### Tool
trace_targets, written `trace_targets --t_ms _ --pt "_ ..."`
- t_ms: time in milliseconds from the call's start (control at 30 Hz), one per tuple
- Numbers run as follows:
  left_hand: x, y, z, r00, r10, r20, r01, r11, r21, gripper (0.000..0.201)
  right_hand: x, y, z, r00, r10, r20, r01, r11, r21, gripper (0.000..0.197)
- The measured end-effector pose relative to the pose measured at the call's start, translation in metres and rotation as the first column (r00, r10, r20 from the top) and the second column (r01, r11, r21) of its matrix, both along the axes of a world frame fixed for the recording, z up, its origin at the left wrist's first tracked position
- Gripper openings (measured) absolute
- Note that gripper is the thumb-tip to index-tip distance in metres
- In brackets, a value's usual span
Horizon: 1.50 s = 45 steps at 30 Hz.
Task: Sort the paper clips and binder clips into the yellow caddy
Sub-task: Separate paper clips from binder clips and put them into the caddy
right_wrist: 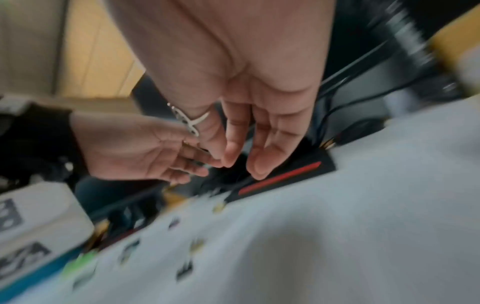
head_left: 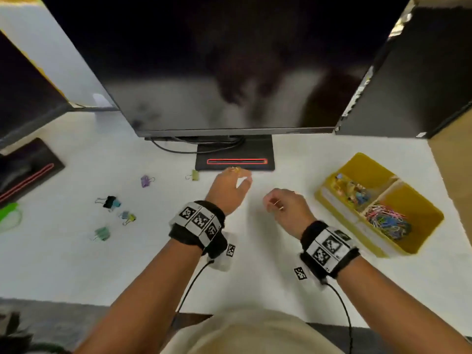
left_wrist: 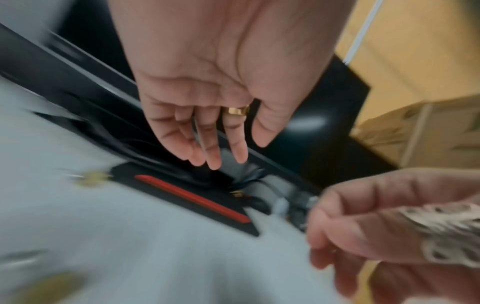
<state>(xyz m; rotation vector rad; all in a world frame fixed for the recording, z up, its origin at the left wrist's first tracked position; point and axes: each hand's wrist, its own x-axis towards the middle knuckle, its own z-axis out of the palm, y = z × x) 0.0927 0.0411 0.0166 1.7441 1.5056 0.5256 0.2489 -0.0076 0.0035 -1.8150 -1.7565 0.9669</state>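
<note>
From my head view I count six binder clips loose on the white desk (head_left: 293, 154): a purple one (head_left: 145, 180), an olive one (head_left: 195, 175), a black-and-teal pair (head_left: 110, 202), a grey-yellow one (head_left: 128, 217) and a green one (head_left: 101, 233). The yellow caddy (head_left: 424, 226) sits at my right, binder clips in its far compartment, paper clips (head_left: 387, 221) in the near one. My left hand (head_left: 229, 189) hovers by the monitor base (head_left: 235, 163), empty. My right hand (head_left: 284, 204) hangs loosely curled.

Left wrist: fingers (left_wrist: 213, 142) straight, relaxed, holding nothing.

Right wrist: fingers (right_wrist: 265, 144) slack, empty; blurred clips below.
</note>
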Motion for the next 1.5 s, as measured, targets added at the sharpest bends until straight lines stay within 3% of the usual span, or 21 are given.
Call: trace_targets --t_ms 67,167,267,333,400,500,633,700,833,933,1033,1167,1267,1367,1433,1500 --pt "-0.059 -0.009 -0.025 0.975 0.141 -0.174 -0.139 0.99 0.022 0.022 -0.041 0.002 -0.022 0.977 0.182 0.113 -0.172 0.981 -0.092 0.022" --pt "-0.134 -0.029 -0.054 0.849 0.29 -0.442 -0.311 0.95 0.028 0.025 -0.086 0.008 -0.052 0.935 0.265 0.237 -0.21 0.949 -0.234 0.052" --pt "-0.193 -0.042 -0.064 0.676 0.395 -0.622 -0.501 0.865 0.005 0.046 -0.126 0.007 -0.069 0.902 0.314 0.297 -0.222 0.926 -0.305 0.063" --pt "-0.22 -0.041 -0.072 0.643 0.417 -0.642 -0.6 0.795 -0.085 0.063 -0.148 0.001 -0.072 0.878 0.366 0.309 -0.252 0.901 -0.352 0.06" --pt "-0.244 -0.035 -0.093 0.656 0.374 -0.655 -0.619 0.763 -0.184 0.073 -0.164 -0.003 -0.071 0.821 0.425 0.381 -0.302 0.89 -0.342 0.056" --pt "-0.262 -0.019 -0.114 0.68 0.311 -0.664 -0.579 0.783 -0.227 0.088 -0.173 0.007 -0.066 0.76 0.462 0.457 -0.346 0.883 -0.317 0.054" --pt "-0.245 -0.002 -0.089 0.722 0.314 -0.616 -0.55 0.801 -0.237 0.087 -0.164 0.025 -0.059 0.723 0.483 0.494 -0.373 0.874 -0.31 0.045" --pt "-0.245 0.005 -0.083 0.742 0.311 -0.593 -0.527 0.818 -0.23 0.086 -0.16 0.031 -0.058 0.735 0.464 0.495 -0.378 0.886 -0.27 0.043" --pt "-0.257 0.016 -0.087 0.774 0.167 -0.611 -0.371 0.901 -0.224 0.075 -0.154 0.044 -0.063 0.809 0.393 0.437 -0.365 0.919 -0.15 0.046" --pt "-0.254 0.014 -0.09 0.745 0.034 -0.666 -0.255 0.937 -0.237 0.073 -0.156 0.054 -0.064 0.804 0.423 0.419 -0.355 0.905 -0.233 0.036" --pt "-0.246 0.002 -0.091 0.717 -0.037 -0.696 -0.134 0.973 -0.189 0.062 -0.158 0.065 -0.062 0.844 0.362 0.396 -0.305 0.931 -0.201 0.029" --pt "-0.241 -0.006 -0.09 0.819 0.078 -0.569 -0.121 0.992 -0.039 0.047 -0.168 0.085 -0.055 0.922 0.256 0.291 -0.248 0.967 -0.063 0.044" --pt "-0.242 -0.003 -0.089 0.857 0.113 -0.503 -0.138 0.99 -0.012 0.042 -0.186 0.108 -0.054 0.917 0.242 0.317 -0.244 0.969 -0.032 0.056" --pt "-0.246 0.001 -0.087 0.871 0.144 -0.47 -0.192 0.98 -0.055 0.034 -0.195 0.12 -0.056 0.854 0.284 0.437 -0.255 0.959 -0.125 0.039" --pt "-0.25 0.004 -0.089 0.876 0.147 -0.459 -0.179 0.983 -0.027 0.039 -0.193 0.124 -0.067 0.81 0.337 0.48 -0.294 0.941 -0.165 0.029" --pt "-0.253 0.007 -0.09 0.882 0.135 -0.452 -0.158 0.987 -0.012 0.043 -0.19 0.122 -0.074 0.896 0.264 0.356 -0.227 0.963 -0.145 0.016"
